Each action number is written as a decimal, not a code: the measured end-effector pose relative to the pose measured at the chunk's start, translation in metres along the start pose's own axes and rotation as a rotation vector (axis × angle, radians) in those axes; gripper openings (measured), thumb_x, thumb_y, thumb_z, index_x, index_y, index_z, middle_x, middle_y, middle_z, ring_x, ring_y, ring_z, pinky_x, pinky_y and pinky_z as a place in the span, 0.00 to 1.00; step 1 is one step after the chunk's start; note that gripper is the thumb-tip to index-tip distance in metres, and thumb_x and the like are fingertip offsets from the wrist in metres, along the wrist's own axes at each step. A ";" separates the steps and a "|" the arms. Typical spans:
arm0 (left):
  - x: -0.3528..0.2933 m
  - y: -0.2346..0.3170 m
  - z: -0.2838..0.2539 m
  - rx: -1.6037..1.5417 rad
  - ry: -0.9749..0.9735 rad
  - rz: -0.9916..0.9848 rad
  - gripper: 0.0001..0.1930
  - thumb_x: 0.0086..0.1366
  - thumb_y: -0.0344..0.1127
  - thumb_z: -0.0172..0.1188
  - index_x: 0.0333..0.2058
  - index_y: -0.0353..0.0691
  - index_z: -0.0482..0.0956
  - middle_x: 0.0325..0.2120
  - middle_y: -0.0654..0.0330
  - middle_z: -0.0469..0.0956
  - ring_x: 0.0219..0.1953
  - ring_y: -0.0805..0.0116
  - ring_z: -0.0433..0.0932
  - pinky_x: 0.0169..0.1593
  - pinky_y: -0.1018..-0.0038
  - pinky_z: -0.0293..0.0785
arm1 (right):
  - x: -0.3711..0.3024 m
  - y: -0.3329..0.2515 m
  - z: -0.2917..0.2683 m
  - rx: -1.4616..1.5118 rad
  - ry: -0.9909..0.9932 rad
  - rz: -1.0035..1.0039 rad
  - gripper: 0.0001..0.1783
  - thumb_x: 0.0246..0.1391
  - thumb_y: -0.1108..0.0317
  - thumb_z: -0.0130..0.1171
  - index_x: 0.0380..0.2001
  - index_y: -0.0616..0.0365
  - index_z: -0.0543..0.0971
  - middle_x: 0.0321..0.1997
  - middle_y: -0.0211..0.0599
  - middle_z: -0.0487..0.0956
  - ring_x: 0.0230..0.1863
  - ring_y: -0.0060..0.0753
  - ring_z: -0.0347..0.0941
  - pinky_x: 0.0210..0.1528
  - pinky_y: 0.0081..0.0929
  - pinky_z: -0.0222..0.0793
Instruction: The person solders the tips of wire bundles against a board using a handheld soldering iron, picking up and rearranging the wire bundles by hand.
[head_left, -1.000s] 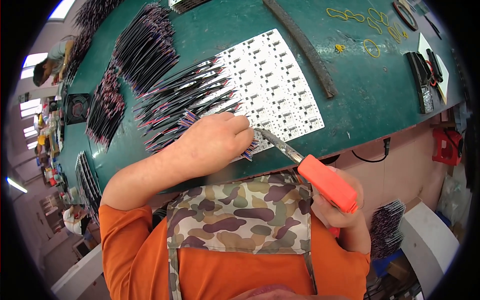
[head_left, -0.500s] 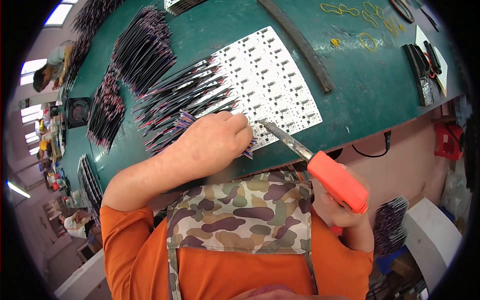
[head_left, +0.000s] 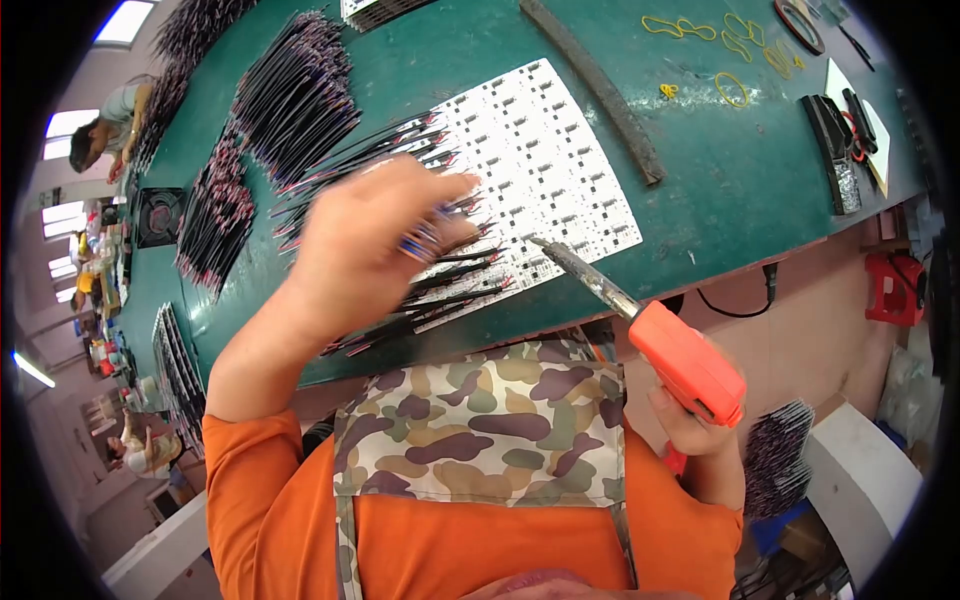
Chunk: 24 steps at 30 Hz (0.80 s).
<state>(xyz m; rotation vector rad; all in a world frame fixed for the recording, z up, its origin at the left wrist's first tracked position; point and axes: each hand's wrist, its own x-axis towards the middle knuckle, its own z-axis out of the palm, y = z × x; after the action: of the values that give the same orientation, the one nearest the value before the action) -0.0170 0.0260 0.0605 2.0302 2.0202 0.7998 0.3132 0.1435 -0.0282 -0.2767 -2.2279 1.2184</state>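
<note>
Up toward ten o'clock swings my left hand [head_left: 365, 225], half-curled round blue wires [head_left: 422, 243], baring black leads [head_left: 470, 297] at the board [head_left: 545, 160]'s seven; my right hand [head_left: 690, 425] grips the iron [head_left: 685, 355].

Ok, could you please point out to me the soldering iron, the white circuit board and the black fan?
Soldering iron [head_left: 667, 343]: head view, on its orange handle.
White circuit board [head_left: 538, 172]: head view, on the middle of its face.
Black fan [head_left: 160, 218]: head view, on its front.
</note>
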 end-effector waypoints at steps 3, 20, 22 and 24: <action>-0.008 -0.012 -0.018 -0.407 0.461 -0.125 0.09 0.65 0.26 0.62 0.44 0.32 0.79 0.31 0.59 0.79 0.30 0.71 0.77 0.36 0.75 0.74 | -0.008 0.000 -0.002 -0.067 -0.026 -0.009 0.27 0.44 0.78 0.64 0.51 0.70 0.72 0.43 0.49 0.81 0.35 0.46 0.81 0.38 0.34 0.78; -0.004 -0.082 -0.058 -0.885 0.791 0.004 0.11 0.72 0.38 0.56 0.43 0.36 0.75 0.24 0.64 0.71 0.21 0.75 0.64 0.25 0.78 0.61 | -0.007 -0.007 0.013 0.308 0.070 0.353 0.21 0.49 0.75 0.63 0.49 0.69 0.77 0.45 0.47 0.82 0.37 0.35 0.80 0.42 0.28 0.74; -0.011 -0.084 -0.073 -0.878 0.835 0.022 0.11 0.71 0.39 0.56 0.42 0.36 0.76 0.23 0.65 0.70 0.21 0.76 0.62 0.25 0.78 0.59 | -0.002 -0.010 0.018 0.465 0.187 0.400 0.19 0.50 0.77 0.61 0.47 0.69 0.78 0.43 0.43 0.82 0.34 0.28 0.77 0.40 0.25 0.73; -0.029 -0.088 -0.094 -0.860 0.903 0.030 0.13 0.71 0.41 0.57 0.43 0.35 0.76 0.23 0.66 0.68 0.21 0.76 0.60 0.26 0.77 0.57 | 0.000 -0.009 0.023 0.399 0.207 0.355 0.18 0.51 0.80 0.59 0.48 0.69 0.77 0.41 0.40 0.82 0.31 0.24 0.75 0.37 0.25 0.72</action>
<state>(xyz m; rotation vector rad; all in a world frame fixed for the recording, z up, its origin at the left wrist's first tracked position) -0.1372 -0.0193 0.0908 1.2616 1.4223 2.3696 0.3011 0.1223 -0.0307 -0.6234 -1.7576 1.7023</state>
